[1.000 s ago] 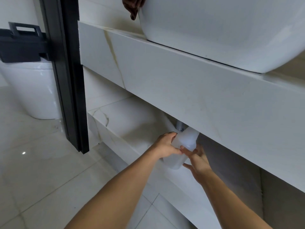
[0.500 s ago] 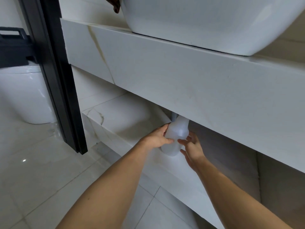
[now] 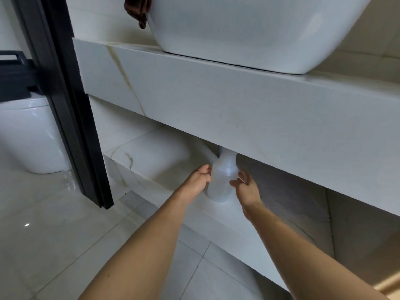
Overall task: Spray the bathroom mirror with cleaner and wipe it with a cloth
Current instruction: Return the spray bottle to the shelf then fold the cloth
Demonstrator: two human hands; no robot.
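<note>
Head view looks down under a bathroom counter. A white basin [image 3: 249, 33] sits on a thick pale stone counter [image 3: 216, 109], whose deep front edge hangs over the space below and hides the top of the bottle. A dark brown cloth [image 3: 137, 9] hangs beside the basin's left side, at the upper edge of the view. To the left stands a black door frame [image 3: 71, 118], reaching down to the glossy tiled floor [image 3: 43, 234], and behind it a white toilet [image 3: 28, 135] with a black object [image 3: 15, 76] resting on top. Below the counter runs a lower stone shelf [image 3: 155, 152].

A translucent white bottle [image 3: 221, 180] stands upright on that shelf, its neck rising up behind the counter's front edge; the spray head cannot be seen. Both bare arms reach forward to it. The left hand [image 3: 198, 180] curls its fingers against the bottle's left side, gripping it. The right hand [image 3: 246, 187] is on the bottle's right side, thumb and fingers bent round it.
</note>
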